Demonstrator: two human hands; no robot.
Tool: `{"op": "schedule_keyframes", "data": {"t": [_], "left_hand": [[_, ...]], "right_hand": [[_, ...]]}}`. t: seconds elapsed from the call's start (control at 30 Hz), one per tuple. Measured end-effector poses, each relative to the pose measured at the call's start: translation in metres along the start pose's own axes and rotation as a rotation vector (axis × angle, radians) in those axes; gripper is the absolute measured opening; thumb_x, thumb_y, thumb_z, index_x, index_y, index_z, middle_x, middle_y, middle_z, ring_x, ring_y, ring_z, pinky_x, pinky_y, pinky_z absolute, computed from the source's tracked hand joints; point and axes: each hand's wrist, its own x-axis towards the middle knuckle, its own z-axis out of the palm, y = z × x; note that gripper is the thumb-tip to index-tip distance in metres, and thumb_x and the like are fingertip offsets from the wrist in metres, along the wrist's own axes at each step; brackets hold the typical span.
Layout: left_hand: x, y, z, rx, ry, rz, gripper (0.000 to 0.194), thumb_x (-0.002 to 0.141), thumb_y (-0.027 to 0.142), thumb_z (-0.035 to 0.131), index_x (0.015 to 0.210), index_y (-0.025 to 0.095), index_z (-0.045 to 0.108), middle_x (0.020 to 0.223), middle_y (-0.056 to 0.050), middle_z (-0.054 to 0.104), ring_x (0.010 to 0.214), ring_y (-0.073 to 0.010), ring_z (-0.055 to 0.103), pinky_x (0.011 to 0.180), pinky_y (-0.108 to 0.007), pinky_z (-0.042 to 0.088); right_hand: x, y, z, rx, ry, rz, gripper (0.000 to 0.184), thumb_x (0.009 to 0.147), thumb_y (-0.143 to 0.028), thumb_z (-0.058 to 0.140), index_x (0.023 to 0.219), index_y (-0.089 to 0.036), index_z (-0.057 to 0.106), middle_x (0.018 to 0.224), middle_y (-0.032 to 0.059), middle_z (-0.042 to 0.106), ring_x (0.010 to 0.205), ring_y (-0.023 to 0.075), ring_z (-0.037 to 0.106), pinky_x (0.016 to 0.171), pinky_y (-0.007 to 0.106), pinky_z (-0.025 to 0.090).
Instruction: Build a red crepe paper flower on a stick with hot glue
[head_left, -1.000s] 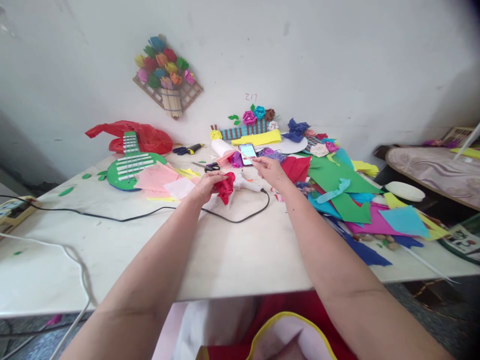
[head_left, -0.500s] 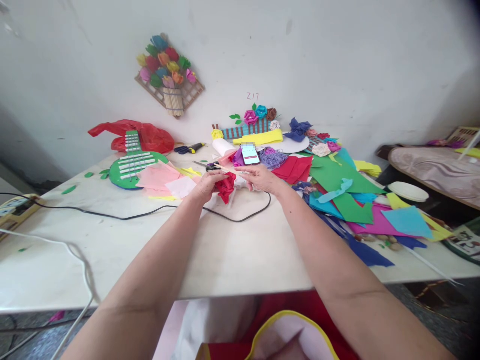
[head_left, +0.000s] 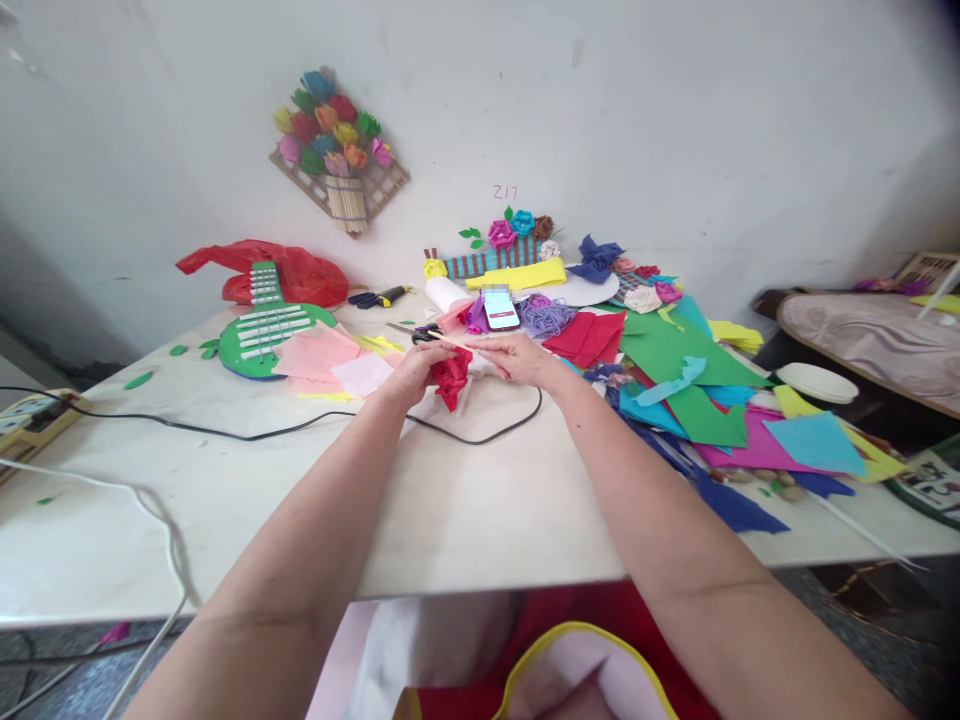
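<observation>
My left hand (head_left: 414, 373) is closed on a crumpled red paper flower (head_left: 452, 376) held just above the white table (head_left: 450, 500). My right hand (head_left: 516, 358) pinches a thin wooden stick (head_left: 448, 340) that slants up to the left over the flower. A white glue gun (head_left: 480, 372) lies partly hidden behind both hands, its black cord (head_left: 262, 432) running left across the table. A phone (head_left: 500, 308) with a lit screen leans just beyond the hands.
Black-handled scissors (head_left: 420, 334) and pink paper sheets (head_left: 319, 356) lie left of the hands. A green paper guitar (head_left: 262, 330) and red plastic bag (head_left: 300, 272) sit far left. Coloured paper sheets (head_left: 697, 390) cover the right side. Paper plates (head_left: 810, 381) stand at the right edge.
My right hand came back from beside the phone toward the red flower and now holds the stick across it. The left hand has kept still.
</observation>
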Motion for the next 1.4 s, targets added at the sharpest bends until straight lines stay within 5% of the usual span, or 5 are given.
{"op": "schedule_keyframes", "data": {"t": [0.13, 0.37, 0.73, 1.13, 1.4], "left_hand": [[0.001, 0.000, 0.001, -0.020, 0.029, -0.035, 0.013, 0.062, 0.029, 0.064, 0.061, 0.015, 0.062, 0.048, -0.002, 0.057, 0.041, -0.0122, 0.049, 0.041, -0.024, 0.034], [0.003, -0.002, -0.001, -0.038, 0.042, -0.041, 0.012, 0.063, 0.028, 0.064, 0.064, 0.015, 0.063, 0.054, -0.003, 0.063, 0.046, -0.0136, 0.053, 0.045, -0.025, 0.039], [-0.001, 0.001, 0.001, 0.031, -0.011, 0.034, 0.024, 0.057, 0.034, 0.072, 0.055, 0.014, 0.059, 0.044, 0.000, 0.054, 0.039, -0.0100, 0.046, 0.038, -0.022, 0.031], [0.001, 0.000, 0.000, 0.020, 0.012, 0.050, 0.022, 0.055, 0.029, 0.075, 0.054, 0.012, 0.062, 0.046, -0.001, 0.057, 0.040, -0.0092, 0.047, 0.041, -0.021, 0.032], [0.001, 0.002, 0.001, 0.018, 0.009, 0.044, 0.024, 0.056, 0.031, 0.076, 0.056, 0.012, 0.063, 0.047, -0.001, 0.057, 0.040, -0.0095, 0.048, 0.041, -0.022, 0.034]], "right_hand": [[-0.001, -0.003, 0.002, -0.020, 0.010, 0.005, 0.042, 0.085, -0.032, 0.058, 0.122, -0.014, 0.067, 0.051, -0.0073, 0.048, 0.045, 0.0061, 0.037, 0.047, 0.019, 0.034], [-0.001, -0.004, 0.006, -0.133, 0.115, -0.074, 0.031, 0.080, -0.016, 0.059, 0.106, -0.019, 0.076, 0.089, 0.0029, 0.075, 0.071, 0.0112, 0.062, 0.065, 0.021, 0.048], [0.008, 0.018, 0.004, -0.401, 0.080, -0.206, 0.035, 0.089, -0.020, 0.054, 0.120, -0.023, 0.069, 0.120, 0.0054, 0.070, 0.112, 0.0198, 0.066, 0.098, 0.033, 0.049], [0.006, 0.016, 0.006, -0.542, 0.107, -0.187, 0.035, 0.091, -0.025, 0.053, 0.123, -0.027, 0.067, 0.113, 0.0030, 0.073, 0.099, 0.0178, 0.069, 0.087, 0.028, 0.050], [0.007, 0.012, 0.012, -0.280, 0.103, -0.110, 0.038, 0.090, -0.027, 0.052, 0.122, -0.015, 0.068, 0.066, 0.0004, 0.067, 0.054, 0.0103, 0.054, 0.058, 0.023, 0.044]]}}
